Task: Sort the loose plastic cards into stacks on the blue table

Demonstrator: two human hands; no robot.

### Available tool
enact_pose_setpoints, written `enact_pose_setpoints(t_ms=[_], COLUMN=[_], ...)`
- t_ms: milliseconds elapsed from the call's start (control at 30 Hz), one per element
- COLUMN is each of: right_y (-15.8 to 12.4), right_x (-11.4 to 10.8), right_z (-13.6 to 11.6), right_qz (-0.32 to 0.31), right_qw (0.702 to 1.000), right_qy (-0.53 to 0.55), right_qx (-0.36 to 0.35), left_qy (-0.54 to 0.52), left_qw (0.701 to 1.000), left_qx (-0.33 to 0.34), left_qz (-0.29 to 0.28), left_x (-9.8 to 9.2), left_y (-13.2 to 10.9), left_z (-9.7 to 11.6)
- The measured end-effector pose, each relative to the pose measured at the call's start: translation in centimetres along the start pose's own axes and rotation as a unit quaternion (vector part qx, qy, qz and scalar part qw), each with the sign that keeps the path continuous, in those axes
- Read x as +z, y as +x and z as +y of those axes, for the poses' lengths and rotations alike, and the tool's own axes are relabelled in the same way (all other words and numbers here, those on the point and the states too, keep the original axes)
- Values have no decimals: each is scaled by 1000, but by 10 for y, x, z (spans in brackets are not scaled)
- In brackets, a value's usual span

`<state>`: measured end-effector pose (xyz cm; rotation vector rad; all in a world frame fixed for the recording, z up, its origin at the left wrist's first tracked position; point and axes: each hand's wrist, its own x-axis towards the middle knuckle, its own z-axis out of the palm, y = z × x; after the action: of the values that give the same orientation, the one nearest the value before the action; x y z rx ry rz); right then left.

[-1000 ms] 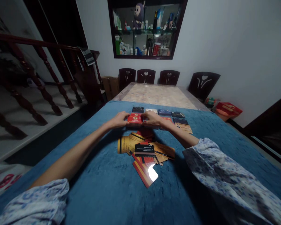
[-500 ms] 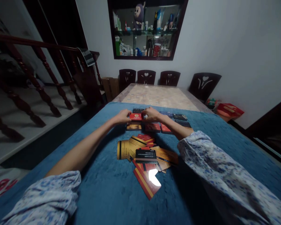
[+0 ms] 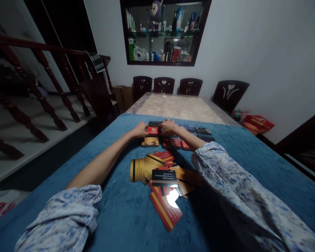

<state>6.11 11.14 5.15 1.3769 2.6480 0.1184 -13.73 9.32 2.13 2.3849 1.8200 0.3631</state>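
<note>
Both my arms reach far across a blue cloth [image 3: 115, 210]. My left hand [image 3: 140, 130] and my right hand [image 3: 169, 127] pinch the two ends of a red card [image 3: 152, 130] held low over the far rows of cards. Just in front of it lie a gold-brown card [image 3: 150, 141] and a dark red card [image 3: 171, 143]. More dark cards [image 3: 202, 131] run in a row to the right. Nearer to me sits a loose heap of gold, red and black cards [image 3: 162, 175].
Beyond the cloth the bare marbled tabletop [image 3: 177, 106] runs to several dark wooden chairs [image 3: 190, 86]. A wall cabinet [image 3: 164, 31] with bottles hangs above. A wooden stair railing [image 3: 42, 84] is on the left, red bags [image 3: 257, 123] on the floor at right.
Both hands have carried the red card farther from me, from above the near row to the far row. The gold-brown and dark red cards beneath have come into sight.
</note>
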Motion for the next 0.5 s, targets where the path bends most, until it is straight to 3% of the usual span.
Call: enact_pose_setpoints(t_ms=[500], right_y=[16], right_x=[8], right_z=[0], right_qz=[-40], right_qw=[999], right_qy=[-4], right_qx=[-4], left_qy=[-23], left_qw=[999], left_qx=[5], left_qz=[-42], left_x=[9], left_y=[11], left_z=[-5])
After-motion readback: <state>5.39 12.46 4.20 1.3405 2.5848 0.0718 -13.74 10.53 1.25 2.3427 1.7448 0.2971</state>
